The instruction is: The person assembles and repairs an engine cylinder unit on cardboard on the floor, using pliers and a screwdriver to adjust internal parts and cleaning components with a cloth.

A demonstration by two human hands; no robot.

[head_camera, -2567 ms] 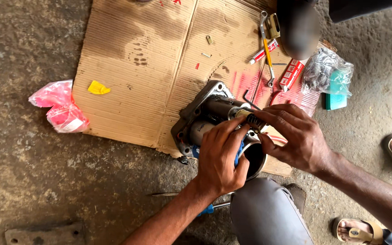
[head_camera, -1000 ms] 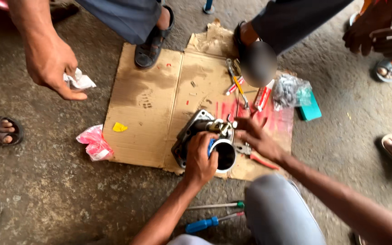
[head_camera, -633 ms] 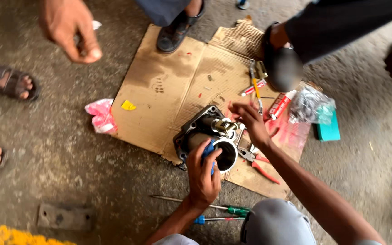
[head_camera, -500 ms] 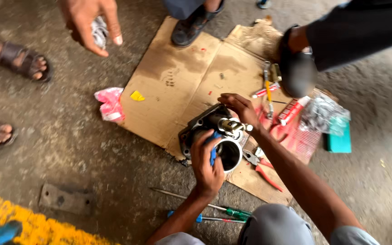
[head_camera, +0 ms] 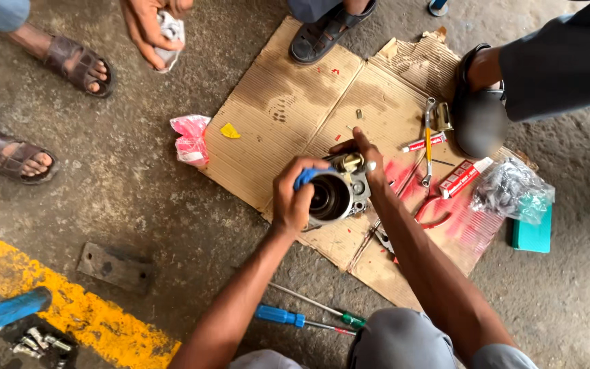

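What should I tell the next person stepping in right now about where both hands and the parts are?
Left hand: wrapped around a blue-handled tool, its tip hidden at the mouth of the round grey metal engine housing.
Right hand: fingers on the brass-coloured fitting on top of the housing, steadying it.
Housing sits on the flattened brown cardboard sheet, bore open.
Nearby: red-handled pliers, a spanner and a clear bag of small parts to the right; two screwdrivers on the concrete by the knee.
Done or left: housing not closed up; cannot tell more.
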